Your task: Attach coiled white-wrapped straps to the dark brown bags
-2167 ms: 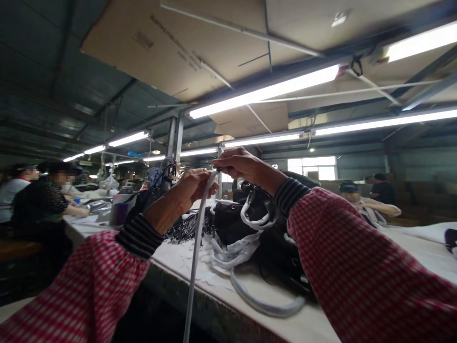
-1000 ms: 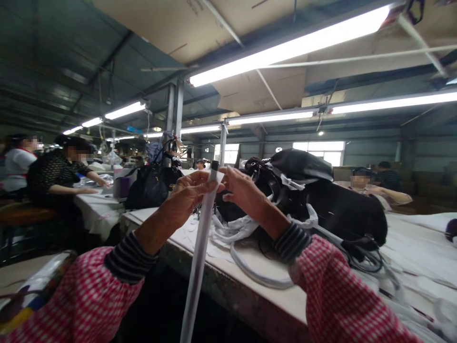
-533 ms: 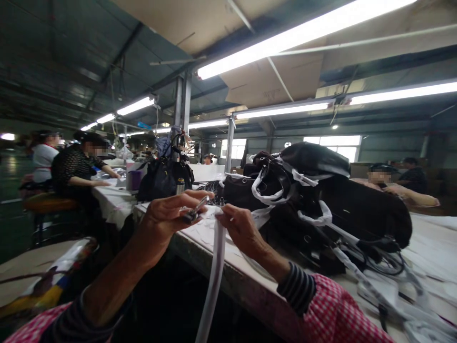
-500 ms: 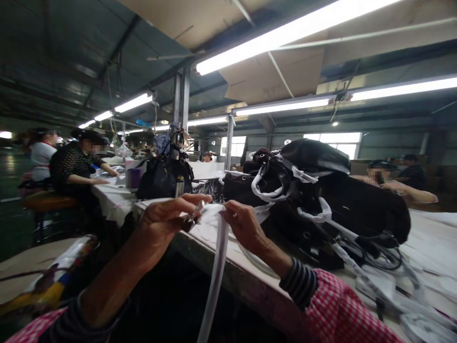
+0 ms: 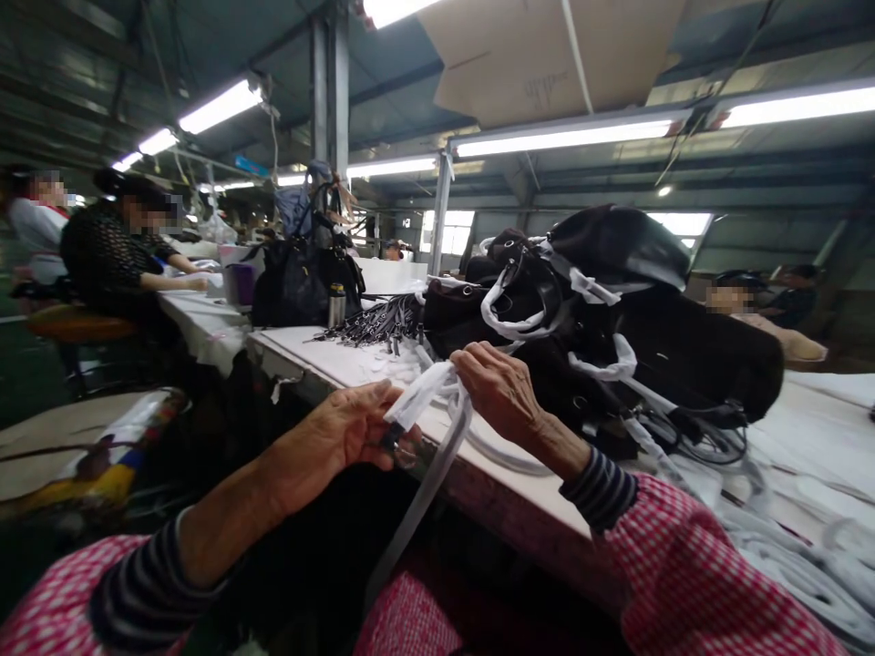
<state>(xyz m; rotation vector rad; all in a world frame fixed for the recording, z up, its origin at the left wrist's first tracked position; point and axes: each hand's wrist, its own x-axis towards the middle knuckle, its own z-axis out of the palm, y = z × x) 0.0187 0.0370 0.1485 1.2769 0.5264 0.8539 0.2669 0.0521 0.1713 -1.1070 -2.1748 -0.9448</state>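
A long strap wrapped in white paper (image 5: 427, 474) hangs from my hands toward my lap. My left hand (image 5: 348, 433) is closed around its metal clasp end and some loose white wrap. My right hand (image 5: 502, 392) is closed on the white wrap just above, near the table edge. Right behind my hands a heap of black handbags (image 5: 629, 346) with white-wrapped handles lies on the white worktable (image 5: 328, 360).
A bundle of black straps (image 5: 373, 328) lies on the table to the left. Beyond it stands another black bag (image 5: 301, 278). Two people sit at a table at far left, and another person leans on the table at the right. White wrapped straps (image 5: 786, 556) trail along the table's right side.
My hands have come down from in front of my face to the table edge. The view has dropped with them, and the white wrap is now bunched between both hands.
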